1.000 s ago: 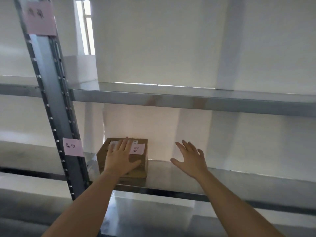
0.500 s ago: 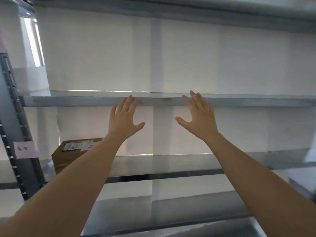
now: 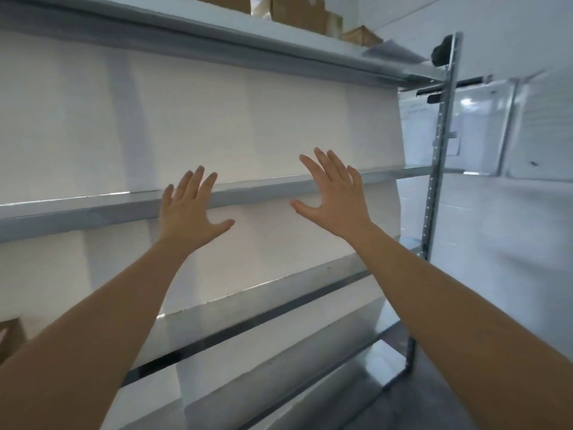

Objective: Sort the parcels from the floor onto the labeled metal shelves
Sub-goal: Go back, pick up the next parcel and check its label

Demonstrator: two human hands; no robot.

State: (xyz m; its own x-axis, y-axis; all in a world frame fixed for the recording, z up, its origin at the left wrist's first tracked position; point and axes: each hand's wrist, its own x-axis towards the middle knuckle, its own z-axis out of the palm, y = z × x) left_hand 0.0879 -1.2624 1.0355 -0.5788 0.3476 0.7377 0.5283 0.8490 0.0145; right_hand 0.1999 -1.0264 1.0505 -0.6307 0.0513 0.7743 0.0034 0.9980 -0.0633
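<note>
Both my hands are raised in front of the metal shelves, fingers spread, holding nothing. My left hand [image 3: 189,212] hovers before the front lip of the middle shelf [image 3: 93,209]. My right hand [image 3: 336,201] is a little higher, to the right, over the same lip. The brown cardboard parcel [image 3: 9,338] shows only as a corner at the far left edge, on the lower shelf [image 3: 248,302]. Several brown parcels [image 3: 297,10] stand on the top shelf [image 3: 217,35].
A perforated metal upright [image 3: 440,144] closes the shelving on the right. A dark object [image 3: 440,52] sits at its top. Beyond it is a white wall with a whiteboard [image 3: 483,131]. The bottom shelf [image 3: 341,361] runs low at the right.
My left hand has let go of the brown parcel on the lower shelf. Both hands rose, open, and the view swung right and tilted, so the parcel slid to the left edge.
</note>
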